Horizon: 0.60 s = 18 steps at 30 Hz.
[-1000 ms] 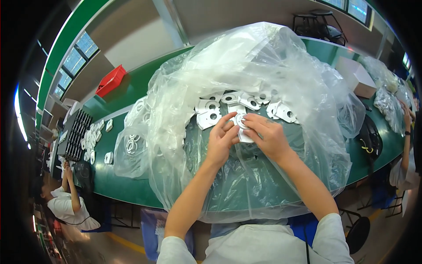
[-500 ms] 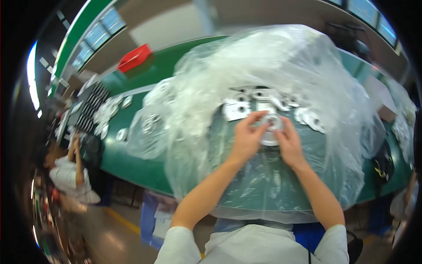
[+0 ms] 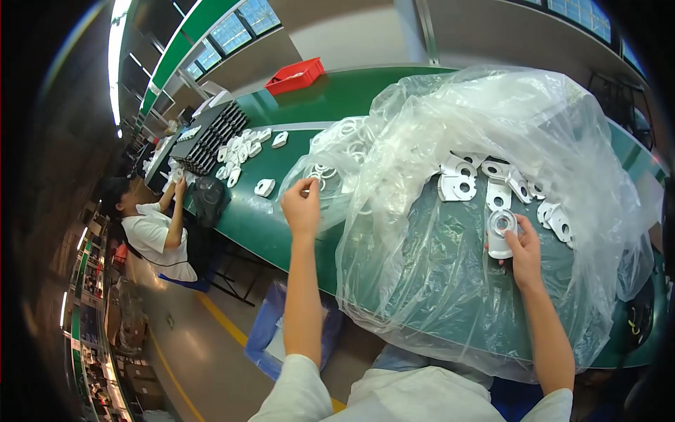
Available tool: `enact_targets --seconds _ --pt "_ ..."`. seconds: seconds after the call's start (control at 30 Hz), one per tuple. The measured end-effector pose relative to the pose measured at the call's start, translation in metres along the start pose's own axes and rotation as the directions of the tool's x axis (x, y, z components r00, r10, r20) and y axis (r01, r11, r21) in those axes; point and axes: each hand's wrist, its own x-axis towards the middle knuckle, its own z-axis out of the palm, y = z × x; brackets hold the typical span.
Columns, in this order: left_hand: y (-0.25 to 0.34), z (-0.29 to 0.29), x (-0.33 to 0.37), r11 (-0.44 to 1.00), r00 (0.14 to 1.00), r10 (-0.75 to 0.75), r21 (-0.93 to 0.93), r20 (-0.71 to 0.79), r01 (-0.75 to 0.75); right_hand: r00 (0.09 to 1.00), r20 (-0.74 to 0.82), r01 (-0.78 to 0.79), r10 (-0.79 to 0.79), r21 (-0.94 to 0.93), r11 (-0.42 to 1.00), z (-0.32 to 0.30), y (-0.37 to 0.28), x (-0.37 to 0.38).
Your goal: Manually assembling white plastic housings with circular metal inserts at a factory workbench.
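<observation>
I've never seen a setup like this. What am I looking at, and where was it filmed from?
There's no machine: these are a person's bare hands, seen from above by a wide, edge-bending camera worn on that person's head. The right hand holds a white part with a round opening. The left hand is by a clear bag of white rings; whether it grips one is unclear. More white parts lie beside a large plastic sheet or bag on the green table. At left sits a co-worker.
</observation>
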Motion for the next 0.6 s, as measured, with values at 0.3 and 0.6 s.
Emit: enact_targets --seconds 0.3,0.6 --pt "-0.066 0.02 0.042 0.858 0.988 0.115 0.49 0.107 -0.152 0.997 0.042 -0.058 0.057 0.028 0.998 -0.006 -0.002 -0.002" --pt "-0.033 -0.002 0.008 0.946 0.998 -0.031 -0.322 0.058 0.048 0.997 0.05 -0.056 0.054 0.026 0.998 -0.009 0.003 -0.001"
